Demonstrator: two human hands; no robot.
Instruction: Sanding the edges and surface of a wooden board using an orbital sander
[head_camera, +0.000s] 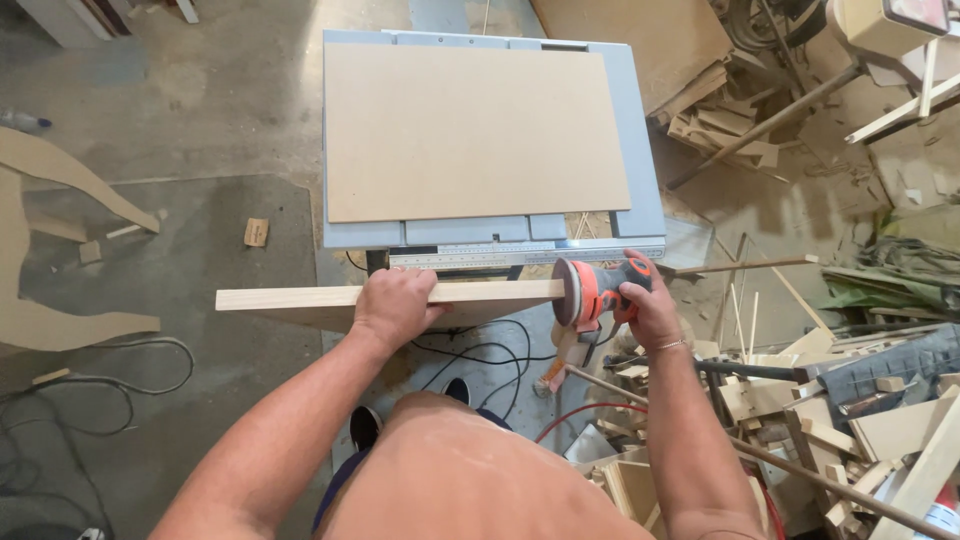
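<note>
My left hand (395, 305) grips the top edge of a pale wooden board (300, 298) that stands on edge, running left to right in front of me. My right hand (648, 305) holds an orange and grey disc sander (592, 290). The sander's round pad presses against the board's right end. Both hands are just in front of a blue-grey saw table (645, 180).
A large brown fibreboard sheet (470, 130) lies on the saw table, with a metal ruler strip (520, 255) along its front. Heaps of wood offcuts (850, 430) crowd the right side. Black cables (90, 385) trail on the floor at left, near curved cut-out shapes (45, 250).
</note>
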